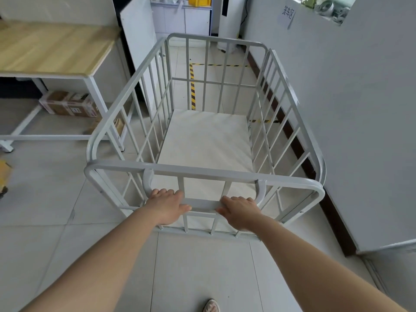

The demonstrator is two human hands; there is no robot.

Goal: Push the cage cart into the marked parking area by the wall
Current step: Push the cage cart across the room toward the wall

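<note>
now your left hand [167,204] and right hand [239,211] both wrap the handle bar [203,204] of the cage cart [203,140]. its front end is near the striped tape [192,86] by the wall [351,104]. next, push it straight inside the lines.

We see the cage cart [203,109] built of tubular metal under smooth pale grey paint with a soft sheen, and its floor panel [202,140] looks flat, matt and off-white. The floor [67,199] is glazed light tile, faintly glossy. The table [51,46] has a light wood-grain top, satin smooth, on a white painted metal frame. Under it lies a box [69,103] of brown cardboard with printed labels. The wall [360,109] is matt white paint, and the floor tape [192,86] is yellow-black striped, scuffed
</note>
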